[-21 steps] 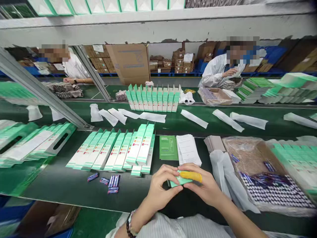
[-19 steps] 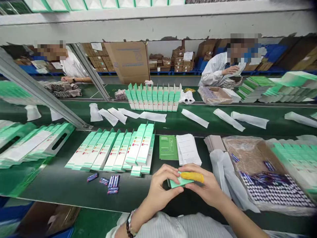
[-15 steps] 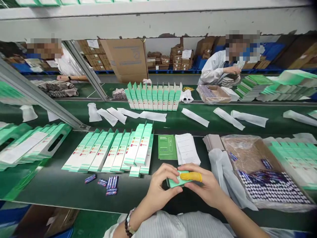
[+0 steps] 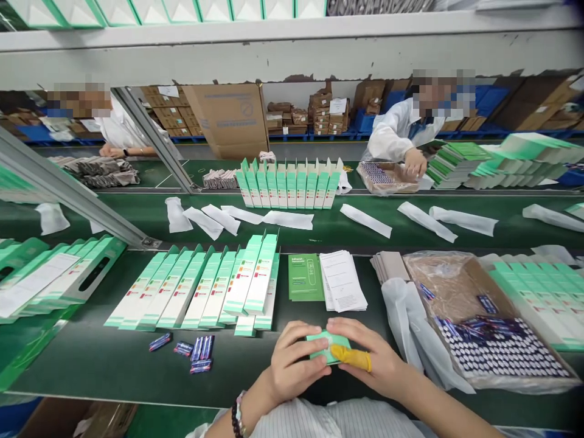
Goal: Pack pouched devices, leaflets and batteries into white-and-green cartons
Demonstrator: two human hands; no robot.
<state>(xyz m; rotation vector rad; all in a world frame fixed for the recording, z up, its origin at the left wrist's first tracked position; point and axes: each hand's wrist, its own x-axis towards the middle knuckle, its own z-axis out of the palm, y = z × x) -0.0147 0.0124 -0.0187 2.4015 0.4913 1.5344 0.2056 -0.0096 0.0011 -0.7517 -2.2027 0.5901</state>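
Between my two hands, close to my body, is a green-and-white carton with its end facing up. My left hand is closed around its left side. My right hand, wearing a yellow finger cot on one finger, grips the right side and presses on the green end. Most of the carton is hidden below the fingers. Beyond my hands lie a green manual and a stack of white leaflets. Several cartons lie in a row to the left, near several loose batteries.
A box of batteries stands at right, beside white sleeves. On the conveyor lie several white pouches. Upright cartons stand beyond it. A metal post slants at left. Two co-workers sit opposite.
My hands still hold the carton; its green end is more exposed, and my left fingers have shifted along its side. The co-worker at right has lowered a hand to a battery box.
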